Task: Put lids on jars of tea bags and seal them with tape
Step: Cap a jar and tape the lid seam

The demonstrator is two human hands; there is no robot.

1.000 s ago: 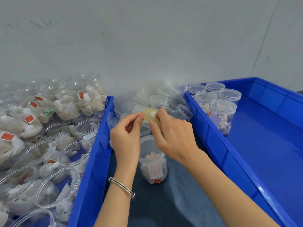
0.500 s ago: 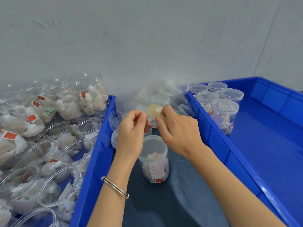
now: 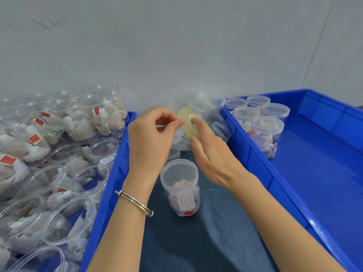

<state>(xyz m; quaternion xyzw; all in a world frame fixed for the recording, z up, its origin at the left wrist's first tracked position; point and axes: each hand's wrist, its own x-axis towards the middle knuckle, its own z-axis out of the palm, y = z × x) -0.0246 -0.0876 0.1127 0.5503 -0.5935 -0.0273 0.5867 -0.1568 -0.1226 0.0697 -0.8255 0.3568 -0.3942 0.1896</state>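
Note:
A clear jar of tea bags (image 3: pixel 181 190) with its lid on stands on the dark cloth between two blue bins. Above and behind it, my right hand (image 3: pixel 211 154) holds a yellowish roll of tape (image 3: pixel 186 122), with a finger through its core. My left hand (image 3: pixel 152 138) pinches at the roll's edge with thumb and forefinger; the tape's end is too thin to make out. Both hands hover above the jar without touching it.
The left blue bin (image 3: pixel 110 193) is packed with several open jars of tea bags (image 3: pixel 68 222). The right blue bin (image 3: pixel 324 173) holds several lidded jars (image 3: pixel 267 134) at its far corner. Loose clear lids (image 3: pixel 206 107) are piled against the wall behind the hands.
Both hands have risen with the tape roll, away from the jar's lid. The left thumb and forefinger stay at the roll's edge.

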